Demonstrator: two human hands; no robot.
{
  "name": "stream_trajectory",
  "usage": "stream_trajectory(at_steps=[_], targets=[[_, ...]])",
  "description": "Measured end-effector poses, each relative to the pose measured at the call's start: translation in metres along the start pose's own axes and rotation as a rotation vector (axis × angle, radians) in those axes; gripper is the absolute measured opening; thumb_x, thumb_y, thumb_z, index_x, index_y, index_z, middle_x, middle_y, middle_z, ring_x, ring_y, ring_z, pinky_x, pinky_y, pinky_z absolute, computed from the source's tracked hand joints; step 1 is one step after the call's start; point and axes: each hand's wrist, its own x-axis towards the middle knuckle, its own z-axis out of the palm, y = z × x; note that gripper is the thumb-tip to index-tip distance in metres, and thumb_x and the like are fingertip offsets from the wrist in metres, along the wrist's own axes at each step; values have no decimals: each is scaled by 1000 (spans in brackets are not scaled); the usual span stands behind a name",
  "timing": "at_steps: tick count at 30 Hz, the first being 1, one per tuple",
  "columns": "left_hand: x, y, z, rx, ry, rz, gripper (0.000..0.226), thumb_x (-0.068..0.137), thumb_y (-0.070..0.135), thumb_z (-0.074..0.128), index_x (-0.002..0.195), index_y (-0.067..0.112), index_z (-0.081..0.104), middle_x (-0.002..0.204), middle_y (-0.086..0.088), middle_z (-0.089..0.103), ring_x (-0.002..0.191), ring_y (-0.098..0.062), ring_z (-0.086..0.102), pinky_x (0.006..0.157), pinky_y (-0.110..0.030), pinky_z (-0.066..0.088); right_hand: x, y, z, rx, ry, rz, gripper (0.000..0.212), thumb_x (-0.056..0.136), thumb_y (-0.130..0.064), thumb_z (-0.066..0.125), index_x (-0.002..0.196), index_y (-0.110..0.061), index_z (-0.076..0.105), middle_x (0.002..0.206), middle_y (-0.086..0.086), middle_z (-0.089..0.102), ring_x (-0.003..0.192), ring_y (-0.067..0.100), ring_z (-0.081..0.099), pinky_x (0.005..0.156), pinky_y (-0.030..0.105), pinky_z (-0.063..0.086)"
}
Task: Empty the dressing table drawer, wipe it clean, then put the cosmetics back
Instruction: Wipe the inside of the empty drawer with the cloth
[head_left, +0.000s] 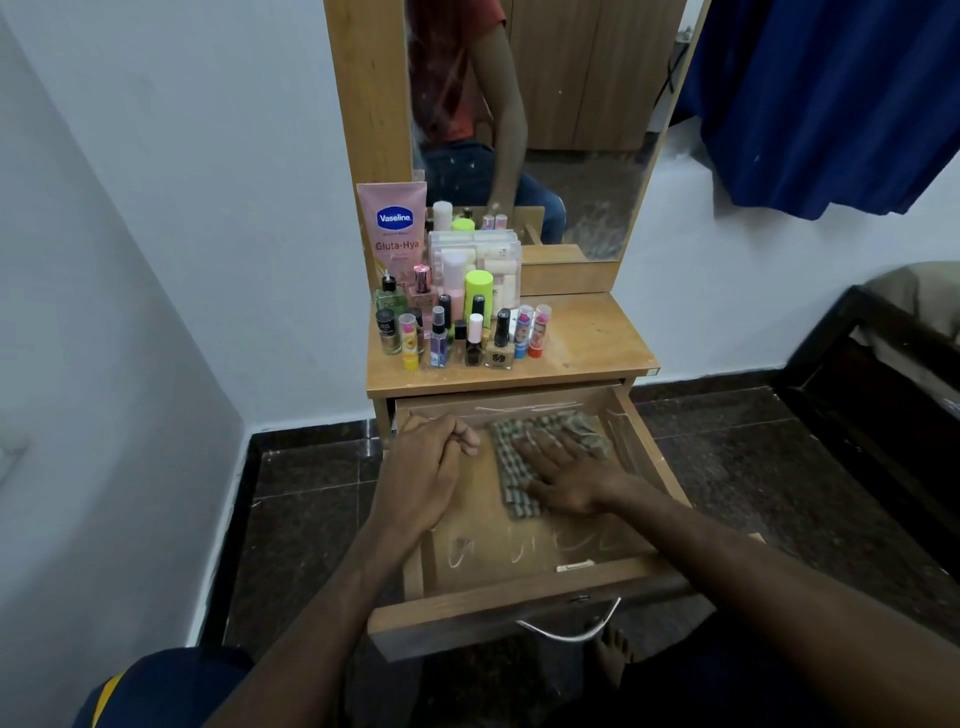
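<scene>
The wooden drawer (530, 597) of the dressing table is pulled out, with nothing in it but a checked cloth (511, 467). My right hand (566, 473) lies flat on the cloth with its fingers spread, pressing it to the drawer floor. My left hand (431, 467) rests on the drawer's left side with its fingers loosely curled and nothing in it. Pale smear marks streak the drawer floor near the front. The cosmetics (457, 327) stand crowded on the left of the tabletop: several small bottles, lipsticks, a pink Vaseline tube (397, 228) and a clear organiser box (475, 260).
The tabletop's (592, 338) right half is bare wood. A mirror (545, 119) rises behind it. A blue cloth (831, 98) hangs at the upper right and dark furniture (883, 384) stands on the right. The drawer's metal handle (571, 631) hangs over a dark tiled floor, above my foot.
</scene>
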Motion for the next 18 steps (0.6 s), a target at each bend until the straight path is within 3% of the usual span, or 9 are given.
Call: stream_trajectory(at_steps=[3, 6, 10, 14, 18], targets=[[0, 0, 2, 10, -4, 2, 29, 102, 11, 49, 94, 28, 70, 89, 20, 71, 99, -10, 63, 90, -40, 52, -4, 12, 10, 83, 48, 157, 75, 108, -63, 22, 162, -38, -24, 170, -2, -31, 159, 30, -24, 128, 58, -8], [1, -1, 3, 33, 2, -3, 24, 104, 19, 50, 95, 30, 70, 89, 21, 71, 100, -9, 61, 86, -37, 52, 0, -15, 10, 138, 21, 173, 78, 108, -61, 27, 161, -38, -25, 170, 1, -33, 157, 39, -27, 127, 63, -9], [3, -2, 4, 51, 16, 2, 26, 108, 22, 47, 97, 29, 70, 91, 19, 72, 100, -12, 61, 86, -39, 52, 7, -64, 8, 38, -21, 15, 77, 108, -59, 31, 163, -40, -19, 170, 3, -32, 155, 40, -30, 125, 63, -11], [4, -2, 5, 61, 16, 12, 25, 109, 23, 47, 99, 26, 70, 92, 17, 73, 100, -14, 62, 88, -43, 53, 9, -103, 10, -101, -80, -206, 75, 108, -55, 34, 167, -31, -6, 173, 6, -25, 153, 36, -34, 124, 61, -15], [6, -4, 5, 49, 44, 18, 26, 108, 20, 49, 95, 25, 71, 90, 17, 73, 97, -14, 61, 92, -42, 50, -3, -79, 9, -193, -114, -389, 71, 110, -50, 31, 166, -33, -9, 172, 2, -26, 154, 28, -35, 124, 56, -18]])
